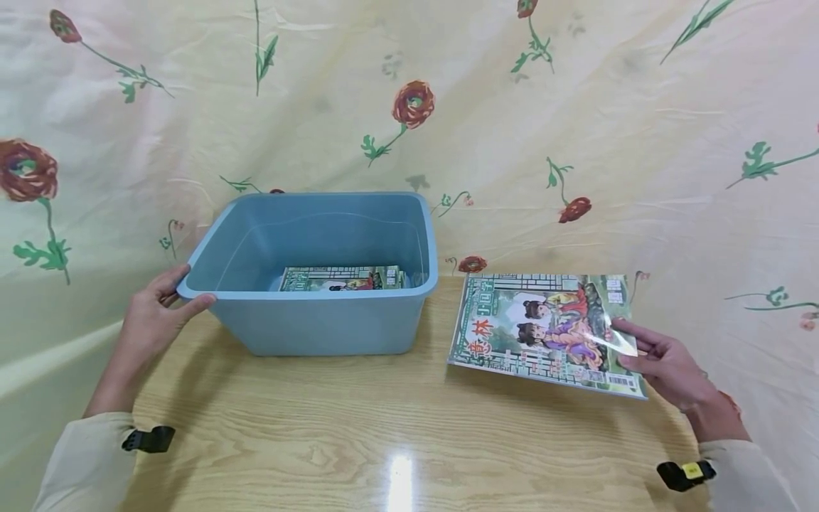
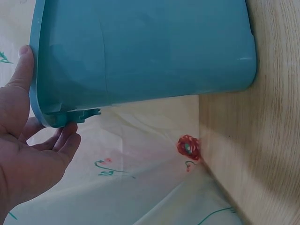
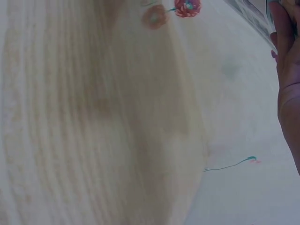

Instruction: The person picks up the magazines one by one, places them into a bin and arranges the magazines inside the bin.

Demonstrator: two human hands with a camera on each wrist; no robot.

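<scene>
Item: blue plastic bin, centre-left of frame on the wooden table; one magazine lies flat inside.
Left hand: thumb over the bin's left rim, fingers curled beneath, steadying it.
Right hand: pinches the right edge of a second magazine, lower right, apparently lifted slightly; the wrist view is blurred.
Step judged: pick-up under way. Next move calls for carrying it left over the rim, level.
</scene>
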